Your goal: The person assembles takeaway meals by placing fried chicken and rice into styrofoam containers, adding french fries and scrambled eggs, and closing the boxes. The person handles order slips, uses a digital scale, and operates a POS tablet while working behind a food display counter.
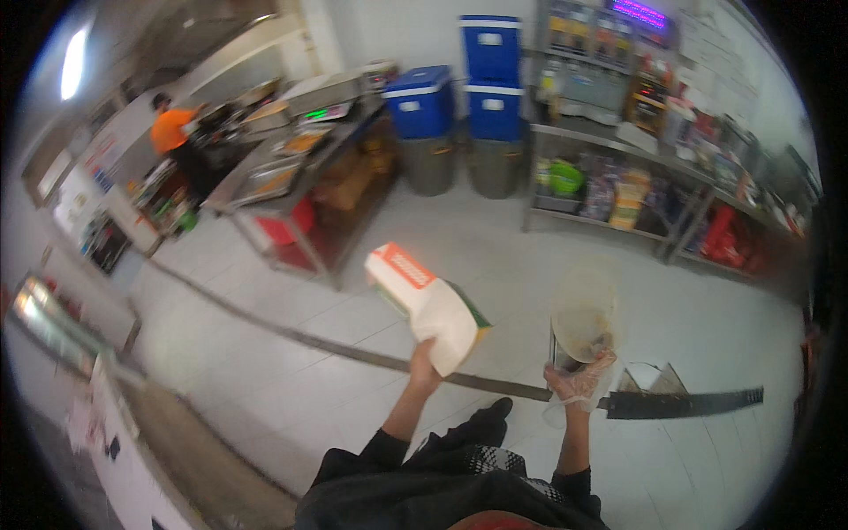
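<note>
My left hand point(424, 366) grips the lower end of a white carton point(442, 315) with an orange and a green part; the carton looks bent and bears writing. In a clear plastic glove, my right hand point(582, 379) holds a translucent plastic container point(583, 321), which is tilted and has some residue or contents inside. A metal-edged object point(562, 359) shows beside the container, partly hidden by it; its kind I cannot tell. Both things are held over the tiled floor, apart from each other.
A steel table point(318, 179) with trays stands ahead left; a person in an orange top point(169, 132) is beyond it. Blue cooler boxes point(419, 106) rest on grey bins. Steel shelving point(596, 136) is at right. A floor drain channel point(331, 346) crosses in front, with a dark grate point(686, 404).
</note>
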Action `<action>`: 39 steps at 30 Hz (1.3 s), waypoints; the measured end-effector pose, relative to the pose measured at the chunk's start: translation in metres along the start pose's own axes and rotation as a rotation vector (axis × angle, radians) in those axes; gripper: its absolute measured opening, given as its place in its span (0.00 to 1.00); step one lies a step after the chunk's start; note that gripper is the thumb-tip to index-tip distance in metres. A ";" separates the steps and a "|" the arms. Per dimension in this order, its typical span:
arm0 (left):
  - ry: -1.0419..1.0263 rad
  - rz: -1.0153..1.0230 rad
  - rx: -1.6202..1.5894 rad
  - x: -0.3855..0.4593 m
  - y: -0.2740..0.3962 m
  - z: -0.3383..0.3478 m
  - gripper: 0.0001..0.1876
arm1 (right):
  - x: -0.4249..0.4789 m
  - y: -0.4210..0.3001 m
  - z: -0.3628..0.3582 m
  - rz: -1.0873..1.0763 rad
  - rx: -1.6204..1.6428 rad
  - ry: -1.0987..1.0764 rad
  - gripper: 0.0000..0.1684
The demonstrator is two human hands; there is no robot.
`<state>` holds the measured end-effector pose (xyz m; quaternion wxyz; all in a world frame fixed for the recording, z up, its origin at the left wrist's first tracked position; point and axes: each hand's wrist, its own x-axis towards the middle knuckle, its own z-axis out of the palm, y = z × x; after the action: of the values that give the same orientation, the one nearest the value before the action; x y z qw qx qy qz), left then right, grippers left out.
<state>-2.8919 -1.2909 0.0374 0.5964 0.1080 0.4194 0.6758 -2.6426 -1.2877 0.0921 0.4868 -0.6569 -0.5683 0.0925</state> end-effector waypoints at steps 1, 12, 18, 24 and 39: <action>-0.080 0.087 0.029 0.035 -0.022 0.011 0.23 | 0.025 0.023 -0.009 -0.049 0.004 0.032 0.56; -0.716 -0.138 0.302 0.215 -0.268 0.366 0.37 | 0.155 0.250 -0.151 0.299 -0.524 0.358 0.61; -0.947 -0.335 0.581 0.195 -0.452 0.552 0.35 | 0.210 0.381 -0.214 0.403 -0.579 0.616 0.62; -0.961 -0.483 0.413 0.244 -0.583 0.675 0.32 | 0.373 0.488 -0.303 0.369 -0.648 0.513 0.55; -0.730 -0.091 0.345 0.359 -0.893 1.112 0.38 | 0.730 0.834 -0.519 0.459 -0.663 0.541 0.47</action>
<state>-1.6293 -0.5378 -0.0167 0.7085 0.4206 0.2917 0.4859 -1.4994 -0.8541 0.0504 0.3485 -0.8856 -0.2605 -0.1627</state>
